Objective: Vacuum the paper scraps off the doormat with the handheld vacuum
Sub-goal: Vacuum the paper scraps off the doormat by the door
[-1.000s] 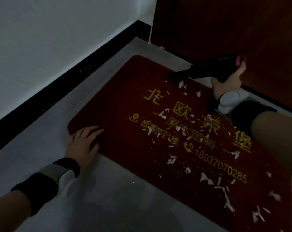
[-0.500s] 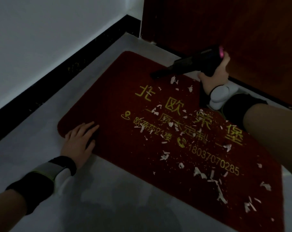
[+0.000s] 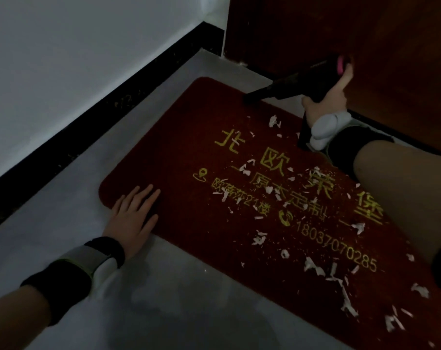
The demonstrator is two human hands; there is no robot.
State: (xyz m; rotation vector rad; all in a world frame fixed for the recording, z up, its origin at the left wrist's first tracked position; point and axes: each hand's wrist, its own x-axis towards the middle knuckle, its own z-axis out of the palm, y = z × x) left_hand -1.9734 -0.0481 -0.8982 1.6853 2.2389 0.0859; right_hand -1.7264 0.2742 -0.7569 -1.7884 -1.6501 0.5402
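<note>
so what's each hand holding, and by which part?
Right hand grips the handheld vacuum at its rear handle. Left hand holds nothing; it presses the doormat.

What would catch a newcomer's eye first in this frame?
The red doormat with gold lettering fills the middle, and white paper scraps are strewn over its right half. At the mat's far edge by the door, the right hand grips a dark vacuum, nozzle down on the mat. The left hand lies flat on the mat's near left corner.
</note>
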